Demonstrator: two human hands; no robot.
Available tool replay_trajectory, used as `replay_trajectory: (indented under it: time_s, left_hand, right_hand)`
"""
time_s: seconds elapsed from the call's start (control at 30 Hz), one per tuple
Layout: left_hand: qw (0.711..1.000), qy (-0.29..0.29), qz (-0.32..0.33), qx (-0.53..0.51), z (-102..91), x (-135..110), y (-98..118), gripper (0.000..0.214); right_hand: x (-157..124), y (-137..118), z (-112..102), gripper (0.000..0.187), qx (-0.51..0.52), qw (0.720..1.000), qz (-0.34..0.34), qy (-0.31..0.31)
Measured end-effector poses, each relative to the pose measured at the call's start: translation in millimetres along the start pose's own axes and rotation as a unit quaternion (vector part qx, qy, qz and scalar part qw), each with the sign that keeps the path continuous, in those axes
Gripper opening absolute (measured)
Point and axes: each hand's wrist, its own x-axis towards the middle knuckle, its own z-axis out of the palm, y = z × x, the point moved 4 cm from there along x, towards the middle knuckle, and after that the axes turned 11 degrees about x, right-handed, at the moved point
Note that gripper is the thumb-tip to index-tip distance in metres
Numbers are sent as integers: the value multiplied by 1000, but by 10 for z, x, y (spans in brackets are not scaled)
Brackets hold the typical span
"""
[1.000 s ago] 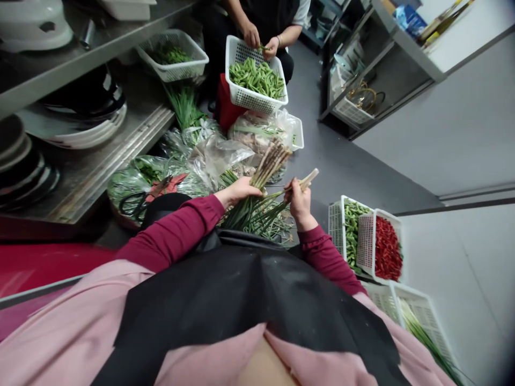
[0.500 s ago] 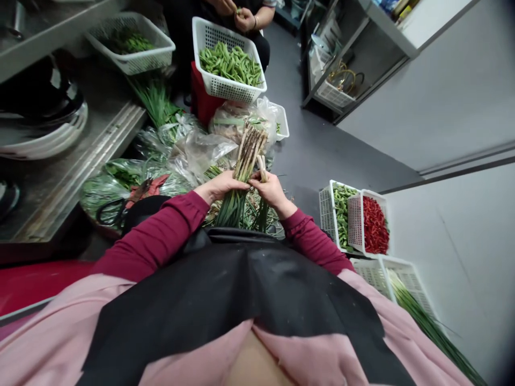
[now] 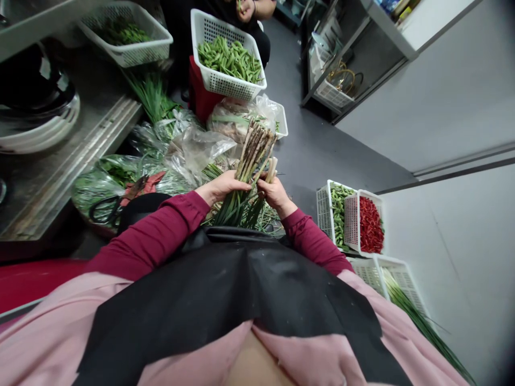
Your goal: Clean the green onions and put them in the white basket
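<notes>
My left hand [image 3: 223, 185] is wrapped around a bunch of green onions [image 3: 253, 153], root ends pointing away from me and green leaves hanging toward my lap. My right hand [image 3: 273, 191] is closed on one or two stalks [image 3: 272, 169] pressed against the right side of that bunch. Both hands touch at the bunch, above loose green trimmings [image 3: 265, 217] on the floor. My dark apron fills the lower part of the view.
Another person's hands [image 3: 247, 8] work over a white basket of green pods [image 3: 227, 59]. Scissors [image 3: 107, 206] lie on bagged greens at left. White baskets of green beans [image 3: 336, 214], red chillies [image 3: 370, 225] and onions [image 3: 396, 284] stand at right. Steel shelves with plates line the left.
My right hand, which held a stalk apart to the right, has come in against the bunch. The bunch now tilts slightly right. The view has shifted down.
</notes>
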Motion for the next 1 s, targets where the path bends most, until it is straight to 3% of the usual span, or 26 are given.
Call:
replay_trajectory:
  time_s: [0.23, 0.47, 0.6, 0.77, 0.9, 1.0]
  left_hand:
    - [996, 60, 27, 62, -68, 21, 86, 45]
    - [991, 61, 19, 114, -62, 31, 94, 43]
    - [992, 71, 0, 108, -85, 21, 82, 41]
    - [989, 61, -25, 130, -122, -9, 77, 35]
    - [984, 47, -32, 169, -173, -49, 94, 33]
    - [983, 35, -32, 178, -217, -81, 112, 32]
  right_hand:
    - [-103, -7, 28, 46, -11, 999, -16, 28]
    - [-120, -95, 35, 32, -155, 980, -89, 89]
    - [-122, -127, -69, 27, -122, 981, -90, 120]
    - [-69, -423, -398, 27, 19, 972, -86, 216]
    - [40, -915, -880, 23, 91, 931, -136, 325]
    - [98, -1145, -1239, 21, 91, 901, -164, 391]
